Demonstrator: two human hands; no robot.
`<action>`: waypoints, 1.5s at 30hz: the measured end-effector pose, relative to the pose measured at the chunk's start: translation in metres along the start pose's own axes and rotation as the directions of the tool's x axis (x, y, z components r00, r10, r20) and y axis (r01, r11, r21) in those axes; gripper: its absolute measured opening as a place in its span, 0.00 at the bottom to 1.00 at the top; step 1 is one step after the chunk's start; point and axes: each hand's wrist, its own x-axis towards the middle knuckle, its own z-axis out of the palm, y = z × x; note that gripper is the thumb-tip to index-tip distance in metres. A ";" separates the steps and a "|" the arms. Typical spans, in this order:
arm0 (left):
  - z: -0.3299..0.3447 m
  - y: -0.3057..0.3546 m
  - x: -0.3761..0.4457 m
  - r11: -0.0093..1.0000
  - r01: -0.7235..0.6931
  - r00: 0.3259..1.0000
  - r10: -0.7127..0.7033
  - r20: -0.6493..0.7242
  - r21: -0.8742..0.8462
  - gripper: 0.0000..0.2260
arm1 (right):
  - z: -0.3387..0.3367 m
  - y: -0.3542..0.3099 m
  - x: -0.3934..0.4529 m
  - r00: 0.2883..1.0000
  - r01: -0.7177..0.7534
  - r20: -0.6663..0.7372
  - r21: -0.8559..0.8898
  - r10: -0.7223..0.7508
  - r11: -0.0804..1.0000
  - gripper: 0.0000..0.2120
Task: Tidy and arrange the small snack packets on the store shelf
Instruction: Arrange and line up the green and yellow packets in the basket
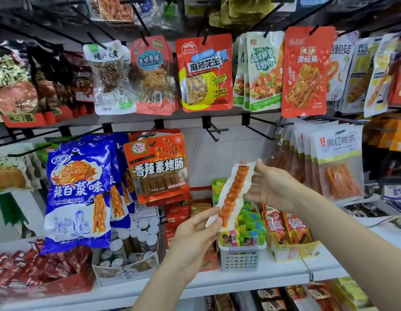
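Two hands share one long skewer packet [233, 194] right now: my left hand [195, 237] pinches its lower end between thumb and fingers [207, 217], while my right hand [274, 187] steadies the top, fingers mostly straight and spread behind the wrapper with the thumb near the upper edge. The packet sits tilted in mid-air, in front of the white basket [240, 258] of small green and yellow sachets and below the two bare hooks [214, 131] on the back panel.

I judge the step to be finding this packet its home. To do it well, I would keep the light pinch at the bottom and let the right hand guide the top, so the clear wrapper stays flat rather than creased. I cannot make out a hang hole at the top from here, so I would check for one before aiming at a hook. If there is one, the bare hooks just above look like the natural spot; if not, I would lay it among like goods on the shelf [251, 278]. The red packet [158, 167] hanging just to the left is near enough to knock, so I would lift straight up.
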 end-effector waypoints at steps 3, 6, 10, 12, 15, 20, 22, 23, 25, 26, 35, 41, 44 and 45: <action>-0.005 -0.005 0.001 0.967 -0.137 0.986 0.153 -0.059 0.215 0.13 | -0.001 0.001 0.000 0.998 0.038 0.043 -0.072 -0.035 0.997 0.20; -0.008 -0.007 0.003 0.952 -0.188 0.978 0.203 -0.040 0.243 0.15 | 0.001 0.005 0.002 0.989 0.140 -0.026 -0.170 -0.146 0.976 0.12; -0.013 -0.008 0.004 0.955 -0.190 0.977 0.207 -0.049 0.229 0.15 | 0.001 0.006 0.003 0.988 0.147 -0.027 -0.173 -0.154 0.974 0.09; -0.014 -0.009 0.005 0.961 -0.188 0.977 0.204 -0.060 0.204 0.15 | 0.000 0.006 0.003 0.989 0.143 -0.019 -0.168 -0.148 0.975 0.10; -0.010 -0.006 0.006 0.998 -0.051 0.999 0.051 0.002 -0.043 0.20 | 0.001 0.005 0.000 0.989 0.143 0.058 -0.085 -0.138 0.986 0.13; 0.000 0.002 0.010 0.871 0.340 0.938 -0.284 0.201 -0.355 0.28 | -0.001 0.001 -0.004 0.960 0.145 0.239 0.025 -0.147 0.989 0.15; 0.002 0.002 0.011 0.858 0.300 0.949 -0.227 0.216 -0.417 0.18 | -0.005 -0.002 -0.005 0.953 0.134 0.276 -0.006 -0.127 0.991 0.13; 0.001 0.001 0.013 0.873 0.248 0.964 -0.181 0.193 -0.419 0.16 | -0.008 -0.004 -0.006 0.957 0.118 0.270 -0.023 -0.107 0.993 0.13; -0.003 -0.001 0.017 0.953 0.100 0.993 -0.077 0.091 -0.286 0.18 | -0.013 -0.008 -0.005 0.972 0.065 0.226 -0.021 -0.058 0.998 0.16; -0.005 -0.003 0.018 0.985 0.025 0.999 -0.018 0.040 -0.173 0.17 | -0.016 -0.009 -0.004 0.979 0.039 0.200 -0.006 -0.037 0.999 0.17; -0.013 -0.012 0.036 0.856 -0.327 0.904 0.406 -0.130 0.401 0.16 | -0.023 -0.005 0.005 0.954 0.276 0.151 -0.777 -0.258 0.566 0.12; -0.027 -0.023 0.082 0.710 -0.146 0.906 0.376 -0.196 0.689 0.14 | -0.037 -0.001 0.023 0.708 0.299 0.018 -0.913 -0.706 0.278 0.12; -0.035 -0.038 0.097 0.464 -0.164 0.918 0.396 -0.038 0.870 0.14 | -0.050 0.004 0.028 0.649 0.266 -0.028 -0.928 -0.760 0.262 0.11; -0.035 -0.042 0.101 0.392 -0.202 0.920 0.390 0.037 0.897 0.15 | -0.054 0.006 0.029 0.628 0.264 -0.026 -0.933 -0.778 0.244 0.14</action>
